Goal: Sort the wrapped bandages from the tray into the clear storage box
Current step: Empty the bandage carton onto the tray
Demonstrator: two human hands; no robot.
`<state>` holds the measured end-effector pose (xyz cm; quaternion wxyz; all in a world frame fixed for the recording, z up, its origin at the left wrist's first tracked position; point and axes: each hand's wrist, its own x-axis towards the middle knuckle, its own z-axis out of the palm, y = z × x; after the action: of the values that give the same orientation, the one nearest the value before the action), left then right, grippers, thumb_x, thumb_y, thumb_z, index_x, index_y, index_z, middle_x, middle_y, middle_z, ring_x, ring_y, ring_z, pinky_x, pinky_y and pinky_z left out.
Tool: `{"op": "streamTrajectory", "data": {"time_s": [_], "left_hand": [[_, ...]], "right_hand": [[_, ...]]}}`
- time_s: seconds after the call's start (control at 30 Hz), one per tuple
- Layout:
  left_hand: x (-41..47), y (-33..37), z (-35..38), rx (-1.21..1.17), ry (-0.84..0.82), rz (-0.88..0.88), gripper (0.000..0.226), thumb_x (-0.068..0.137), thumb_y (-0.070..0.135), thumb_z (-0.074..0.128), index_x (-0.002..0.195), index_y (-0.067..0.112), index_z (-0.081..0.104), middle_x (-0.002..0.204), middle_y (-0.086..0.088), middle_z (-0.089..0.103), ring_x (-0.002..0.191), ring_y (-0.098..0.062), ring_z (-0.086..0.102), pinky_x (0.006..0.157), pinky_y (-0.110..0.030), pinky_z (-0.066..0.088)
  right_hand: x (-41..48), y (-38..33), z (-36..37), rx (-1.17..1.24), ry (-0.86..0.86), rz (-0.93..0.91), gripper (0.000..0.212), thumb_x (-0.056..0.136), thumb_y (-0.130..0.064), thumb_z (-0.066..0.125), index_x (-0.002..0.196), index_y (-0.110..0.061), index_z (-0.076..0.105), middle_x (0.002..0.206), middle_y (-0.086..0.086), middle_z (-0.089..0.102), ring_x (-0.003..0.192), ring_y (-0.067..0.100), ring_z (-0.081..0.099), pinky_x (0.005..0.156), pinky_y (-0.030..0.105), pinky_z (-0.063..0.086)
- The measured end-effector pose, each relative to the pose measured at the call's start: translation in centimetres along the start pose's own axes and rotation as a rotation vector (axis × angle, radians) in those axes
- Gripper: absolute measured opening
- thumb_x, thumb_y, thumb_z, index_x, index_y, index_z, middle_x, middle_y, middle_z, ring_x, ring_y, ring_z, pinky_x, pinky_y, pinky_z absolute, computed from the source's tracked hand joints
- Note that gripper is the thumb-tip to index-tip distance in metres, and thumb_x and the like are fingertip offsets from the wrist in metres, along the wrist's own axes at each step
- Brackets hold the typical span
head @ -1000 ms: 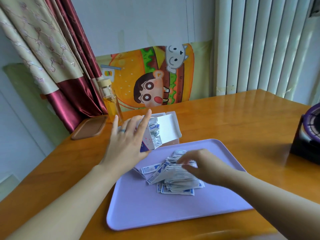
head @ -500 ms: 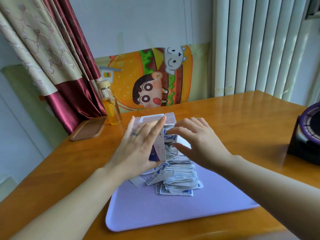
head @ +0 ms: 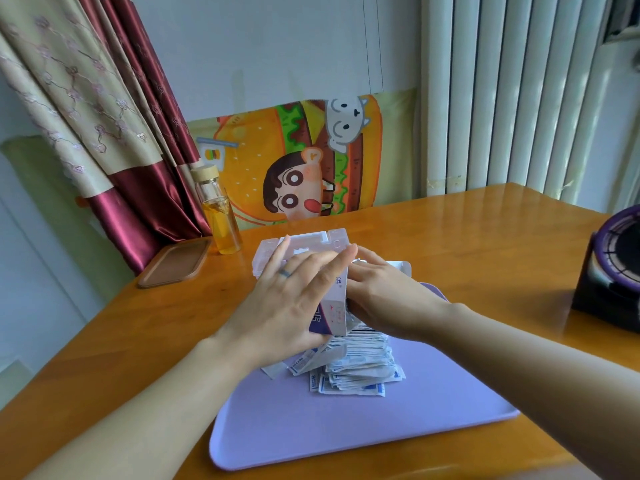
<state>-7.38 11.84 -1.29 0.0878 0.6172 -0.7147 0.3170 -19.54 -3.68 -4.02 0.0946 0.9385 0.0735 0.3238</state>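
Gripping white-and-purple carton (head: 334, 306) in left hand (head: 287, 306) above bandages (head: 363, 368) on lilac tray (head: 346, 434), near side of clear storage box (head: 301, 242), with fingertips of right hand (head: 391, 299) hidden behind carton, grip impossible to tell.

Wrapped bandages (head: 356, 370): flat white paper packets with blue print, in a loose, overlapping heap towards the far side of the tray. Tray (head: 311, 431): lavender, rectangular, rounded corners, lying flat on the counter (head: 138, 341). Clear storage box (head: 301, 242): transparent plastic, just beyond the tray's far edge, largely hidden; contents not discernible.
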Motion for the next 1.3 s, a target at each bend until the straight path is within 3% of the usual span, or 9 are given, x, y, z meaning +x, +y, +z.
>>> {"op": "streamTrajectory", "data": {"time_s": [0.13,0.3,0.47,0.6,0.87,1.0,1.1,1.17,1.3], "left_hand": [[0.2,-0.3,-0.2,0.083,-0.038,0.035,0.126,0.055,0.042,0.083,0.150,0.018,0.003,0.132,-0.001,0.039,0.119,-0.019,0.045,0.113,-0.053,0.019],[0.9,0.2,-0.3,0.022,-0.033,-0.008,0.127,0.056,0.043,0.082,0.150,0.021,-0.001,0.132,-0.003,0.049,0.122,-0.018,0.045,0.114,-0.052,0.018],[0.3,0.6,0.5,-0.066,-0.063,-0.084,0.129,0.062,0.050,0.079,0.149,0.026,-0.013,0.126,-0.003,0.056,0.120,-0.021,0.052,0.117,-0.048,0.012],[-0.3,0.6,1.0,-0.107,-0.085,-0.149,0.129,0.065,0.055,0.075,0.146,0.030,-0.022,0.138,-0.003,0.050,0.127,-0.020,0.048,0.115,-0.042,0.006],[-1.7,-1.2,1.3,-0.094,-0.106,-0.226,0.130,0.067,0.062,0.071,0.136,0.037,-0.038,0.149,-0.001,0.036,0.138,-0.018,0.032,0.115,-0.033,-0.011],[-2.9,-2.5,2.0,0.013,-0.113,-0.257,0.130,0.064,0.064,0.071,0.145,0.028,-0.025,0.145,-0.004,0.042,0.132,-0.023,0.043,0.116,-0.043,0.002],[-3.6,-3.2,2.7,0.126,-0.128,-0.313,0.135,0.057,0.061,0.077,0.149,0.022,-0.015,0.134,-0.006,0.052,0.119,-0.027,0.054,0.112,-0.053,0.018],[-3.7,-3.4,3.0,0.210,-0.123,-0.351,0.136,0.051,0.061,0.077,0.151,0.016,-0.004,0.123,-0.007,0.058,0.107,-0.028,0.061,0.105,-0.059,0.030],[-3.9,-3.8,3.3,0.310,-0.097,-0.381,0.134,0.047,0.063,0.077,0.150,0.010,0.010,0.112,-0.007,0.061,0.096,-0.028,0.064,0.096,-0.065,0.036]], "right_hand": [[-0.1,0.3,0.2,-0.035,-0.078,-0.048,0.037,0.089,-0.013,0.054,0.126,-0.017,0.056,0.112,0.012,0.063,0.114,0.033,0.055,0.114,0.041,0.018],[0.1,0.9,0.7,-0.017,0.109,-0.027,0.030,0.078,-0.004,0.056,0.103,-0.012,0.070,0.088,0.008,0.068,0.094,0.027,0.066,0.110,0.048,0.025],[-0.6,0.7,1.7,0.020,0.101,-0.048,0.027,0.076,0.001,0.066,0.098,-0.013,0.070,0.093,0.007,0.067,0.092,0.024,0.066,0.107,0.053,0.034],[-1.2,0.7,2.2,0.070,0.082,0.012,0.026,0.077,0.002,0.064,0.097,-0.013,0.071,0.102,0.003,0.069,0.100,0.023,0.065,0.114,0.048,0.024],[-1.9,0.8,1.3,0.156,0.252,0.202,0.022,0.071,0.005,0.072,0.090,-0.006,0.072,0.080,0.003,0.072,0.074,0.019,0.067,0.106,0.049,0.034],[-2.6,1.0,2.0,0.231,0.279,0.350,0.025,0.072,0.007,0.067,0.093,-0.007,0.072,0.069,0.002,0.067,0.061,0.019,0.062,0.104,0.044,0.035],[-3.4,1.0,2.5,0.280,0.250,0.458,0.040,0.073,0.007,0.062,0.104,-0.015,0.072,0.056,-0.009,0.050,0.056,0.015,0.038,0.099,0.036,0.039],[-4.1,0.6,3.2,0.333,0.221,0.524,0.034,0.073,0.010,0.060,0.091,-0.016,0.073,0.055,-0.011,0.046,0.059,0.017,0.035,0.090,0.033,0.045],[-5.4,-0.2,4.1,0.553,-0.090,0.705,0.035,0.081,-0.008,0.065,0.112,-0.024,0.066,0.094,-0.015,0.065,0.067,-0.003,0.050,0.062,0.007,0.038]]}}
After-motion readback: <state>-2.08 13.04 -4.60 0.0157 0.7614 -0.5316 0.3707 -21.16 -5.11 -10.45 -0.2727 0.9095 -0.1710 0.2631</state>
